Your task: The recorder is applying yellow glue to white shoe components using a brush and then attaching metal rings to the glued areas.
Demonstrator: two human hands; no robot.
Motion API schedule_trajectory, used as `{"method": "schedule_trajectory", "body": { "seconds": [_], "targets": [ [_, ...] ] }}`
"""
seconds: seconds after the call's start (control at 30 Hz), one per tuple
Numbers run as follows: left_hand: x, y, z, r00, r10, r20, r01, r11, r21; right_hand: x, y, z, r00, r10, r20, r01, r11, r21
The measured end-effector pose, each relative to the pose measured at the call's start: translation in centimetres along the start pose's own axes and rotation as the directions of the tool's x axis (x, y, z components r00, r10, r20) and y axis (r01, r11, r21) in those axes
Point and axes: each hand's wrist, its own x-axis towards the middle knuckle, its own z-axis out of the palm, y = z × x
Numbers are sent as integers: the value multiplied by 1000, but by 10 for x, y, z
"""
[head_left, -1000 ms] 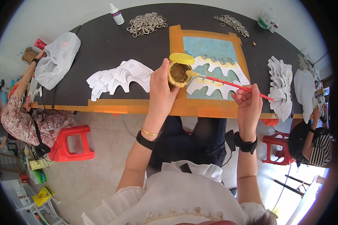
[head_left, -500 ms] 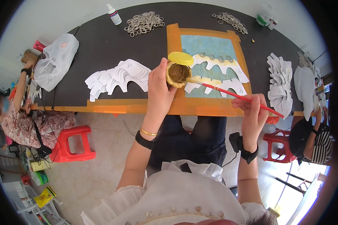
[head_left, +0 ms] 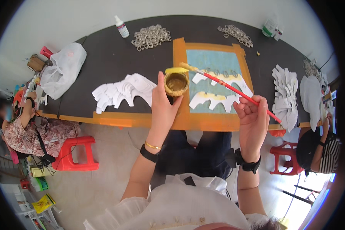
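Observation:
My left hand (head_left: 163, 105) is wrapped round a small jar (head_left: 176, 92) crusted with yellowish glue, its mouth facing me and a yellow lid (head_left: 175, 70) at the far rim. Between the fingers of my right hand (head_left: 253, 119) is a paintbrush (head_left: 234, 89) with a red handle. Its glue-coated bristles are raised just beyond the jar, beside the lid. Under the brush, a scalloped white piece (head_left: 244, 87) with a yellow-coated edge and several metal rings lies on a blue-green sheet (head_left: 211, 56). Nearer me lies a second white piece (head_left: 197, 101) with a yellow strip.
Fanned white pieces (head_left: 120, 92) lie left, another stack (head_left: 285, 96) right. Ring piles (head_left: 151, 37) (head_left: 237, 35) and a spray bottle (head_left: 122, 27) stand farther back. Orange tape (head_left: 180, 57) borders the sheet. Plastic bags (head_left: 67, 69) (head_left: 309, 96) lie toward both sides, where other people sit.
The brush has come away from the jar's mouth, its bristles now higher and beyond the rim. My left hand still holds the jar, turned slightly. The whole view has shifted downward a little.

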Motion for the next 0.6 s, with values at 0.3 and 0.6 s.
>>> {"method": "schedule_trajectory", "body": {
  "seconds": [0.3, 0.6],
  "targets": [
    [-4, 4, 2, 998, 9, -63, -12, 999, -40, -8, -9, 1, 981, -192, 17, 192, 979, -67],
    [-17, 29, -2, 956, 288, -62, -289, 957, -3, -34, -27, -68, 811, -582, 60, 539, 704, -463]
  ]
}}
